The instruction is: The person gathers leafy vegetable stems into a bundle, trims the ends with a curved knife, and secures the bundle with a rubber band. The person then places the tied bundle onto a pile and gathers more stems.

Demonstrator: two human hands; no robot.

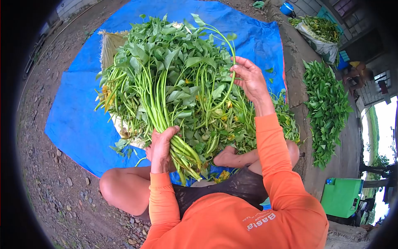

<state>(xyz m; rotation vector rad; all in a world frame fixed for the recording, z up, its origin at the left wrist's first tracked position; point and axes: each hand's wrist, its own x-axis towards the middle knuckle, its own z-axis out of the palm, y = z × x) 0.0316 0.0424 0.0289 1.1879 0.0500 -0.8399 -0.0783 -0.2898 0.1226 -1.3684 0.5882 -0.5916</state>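
My left hand [161,145] is closed around a thick bunch of long green leafy stems [155,103], the cut ends poking out below the fist toward my lap. To the right and higher up, my right hand [248,76] pinches one single leafy stem [230,89] between thumb and fingers. That stem arches up and to the left, with a few leaves at its tip. Beneath and behind both hands lies a big heap of the same leafy greens [199,112], with some yellowed leaves mixed in.
A blue tarp [74,108] lies under the heap. A sack edge [112,45] shows at its left. On the right are a pile of green leaves [325,112], a filled white sack [319,39], a green container [340,197] and a person [356,76]. Stony ground [49,170] borders the tarp.
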